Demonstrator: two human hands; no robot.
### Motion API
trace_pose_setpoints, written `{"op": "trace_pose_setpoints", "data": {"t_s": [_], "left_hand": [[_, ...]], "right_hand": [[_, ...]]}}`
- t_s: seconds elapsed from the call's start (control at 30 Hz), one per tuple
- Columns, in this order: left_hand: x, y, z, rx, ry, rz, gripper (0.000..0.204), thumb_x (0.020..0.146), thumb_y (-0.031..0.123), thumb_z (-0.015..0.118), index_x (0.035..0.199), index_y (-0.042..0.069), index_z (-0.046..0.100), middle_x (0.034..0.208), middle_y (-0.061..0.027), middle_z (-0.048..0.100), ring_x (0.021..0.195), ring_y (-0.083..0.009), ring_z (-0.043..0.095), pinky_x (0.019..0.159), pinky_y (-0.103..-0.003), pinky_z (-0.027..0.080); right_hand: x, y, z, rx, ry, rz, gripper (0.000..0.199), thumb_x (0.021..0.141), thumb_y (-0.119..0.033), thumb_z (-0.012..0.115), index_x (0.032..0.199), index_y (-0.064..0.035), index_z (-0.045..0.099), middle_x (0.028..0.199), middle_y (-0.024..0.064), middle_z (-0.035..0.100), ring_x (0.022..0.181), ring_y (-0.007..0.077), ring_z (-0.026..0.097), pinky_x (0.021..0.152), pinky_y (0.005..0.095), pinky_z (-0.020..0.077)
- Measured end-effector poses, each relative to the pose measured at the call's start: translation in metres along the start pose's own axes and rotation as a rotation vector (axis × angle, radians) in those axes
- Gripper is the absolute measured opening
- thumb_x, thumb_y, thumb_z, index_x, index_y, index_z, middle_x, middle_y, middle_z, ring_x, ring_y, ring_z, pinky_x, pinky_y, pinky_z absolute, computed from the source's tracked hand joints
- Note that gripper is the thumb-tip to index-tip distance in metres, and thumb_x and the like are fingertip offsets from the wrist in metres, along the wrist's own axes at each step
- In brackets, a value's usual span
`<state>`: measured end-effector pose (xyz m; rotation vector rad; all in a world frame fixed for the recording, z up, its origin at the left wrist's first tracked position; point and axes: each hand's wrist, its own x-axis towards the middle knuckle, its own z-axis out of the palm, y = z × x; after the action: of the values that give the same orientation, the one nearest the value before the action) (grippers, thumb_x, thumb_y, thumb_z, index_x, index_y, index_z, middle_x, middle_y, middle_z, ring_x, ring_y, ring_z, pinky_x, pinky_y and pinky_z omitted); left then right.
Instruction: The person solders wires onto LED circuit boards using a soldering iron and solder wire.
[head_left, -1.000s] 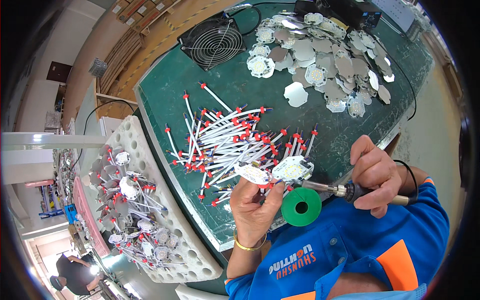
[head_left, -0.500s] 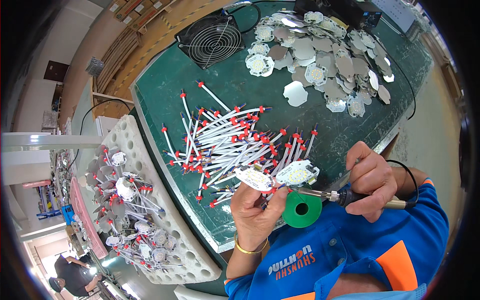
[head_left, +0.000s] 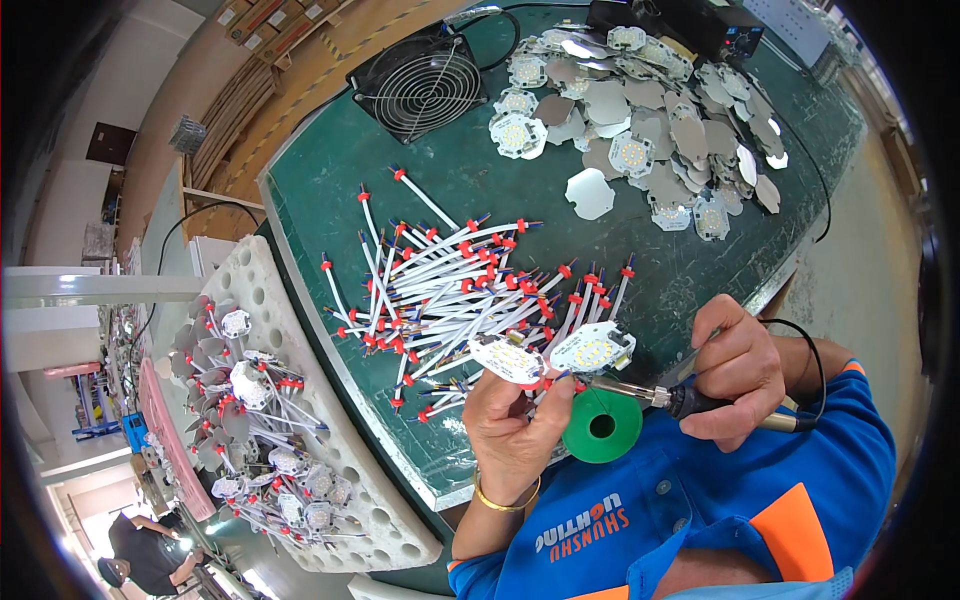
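My left hand (head_left: 515, 430) pinches a white LED board (head_left: 508, 358), its fingers closed around the lower edge with blue and red wire ends by the thumb. A second LED board (head_left: 592, 347) lies right beside it; whether the hand holds that one too is unclear. My right hand (head_left: 738, 375) is wrapped around the dark handle of a soldering iron (head_left: 685, 402). The iron's metal tip points left and reaches close to my left thumb, under the second board. Just below the tip is a green solder spool (head_left: 625, 430), with a thin strand rising from it.
White wires (head_left: 450, 290) with red collars lie heaped on the green table (head_left: 330, 170). Behind are a black fan (head_left: 420, 90) and a pile of LED boards (head_left: 650, 120). At left, a white perforated foam board (head_left: 385, 520) carries wired boards. A person (head_left: 145, 555) works far off.
My right hand and the iron's handle have dropped slightly and shifted a little left, while the tip stays near my left thumb. My left hand keeps its grip almost unmoved.
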<state>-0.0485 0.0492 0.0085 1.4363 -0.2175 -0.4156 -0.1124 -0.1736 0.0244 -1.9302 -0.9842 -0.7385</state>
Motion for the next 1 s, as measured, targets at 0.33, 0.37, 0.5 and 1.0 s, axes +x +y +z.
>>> {"op": "trace_pose_setpoints", "data": {"t_s": [0.33,0.37,0.5,1.0], "left_hand": [[0.0045,-0.0043,0.0069,-0.022,0.071,0.011,0.015,0.072,-0.006,0.063,0.086,-0.002,0.060,0.083,-0.0032,0.058,0.074,-0.0081,0.053,0.064,-0.020,0.043],[0.0040,-0.0027,0.0067,-0.022,0.072,0.011,0.015,0.072,-0.006,0.063,0.086,-0.002,0.060,0.083,-0.0032,0.058,0.074,-0.0081,0.053,0.064,-0.020,0.043],[0.0027,-0.0011,0.0050,0.015,0.043,-0.026,0.014,0.072,-0.005,0.064,0.086,-0.002,0.061,0.081,-0.0032,0.058,0.074,-0.0084,0.053,0.063,-0.021,0.042],[-0.0048,-0.0060,0.0033,0.025,0.076,-0.007,0.014,0.069,-0.002,0.069,0.081,-0.001,0.061,0.079,-0.0043,0.059,0.071,-0.0084,0.054,0.057,-0.020,0.042]], "right_hand": [[-0.0008,0.0013,-0.0003,-0.129,-0.109,-0.048,0.012,0.071,-0.010,0.053,0.081,-0.0108,0.060,0.050,-0.0042,0.036,0.041,0.0096,0.037,0.060,0.0306,0.0354],[-0.0009,0.0017,-0.0013,-0.128,-0.109,-0.049,0.012,0.071,-0.010,0.053,0.081,-0.0108,0.060,0.050,-0.0042,0.036,0.041,0.0096,0.037,0.060,0.0306,0.0354],[-0.0003,0.0009,-0.0069,0.030,0.003,0.005,0.015,0.072,-0.009,0.051,0.084,-0.0106,0.060,0.050,-0.0040,0.036,0.041,0.0102,0.037,0.061,0.0305,0.0350],[-0.0026,-0.0006,-0.0007,0.069,0.008,0.016,0.018,0.069,-0.008,0.050,0.084,-0.0106,0.060,0.049,-0.0044,0.034,0.040,0.0100,0.034,0.060,0.0299,0.0345]]}}
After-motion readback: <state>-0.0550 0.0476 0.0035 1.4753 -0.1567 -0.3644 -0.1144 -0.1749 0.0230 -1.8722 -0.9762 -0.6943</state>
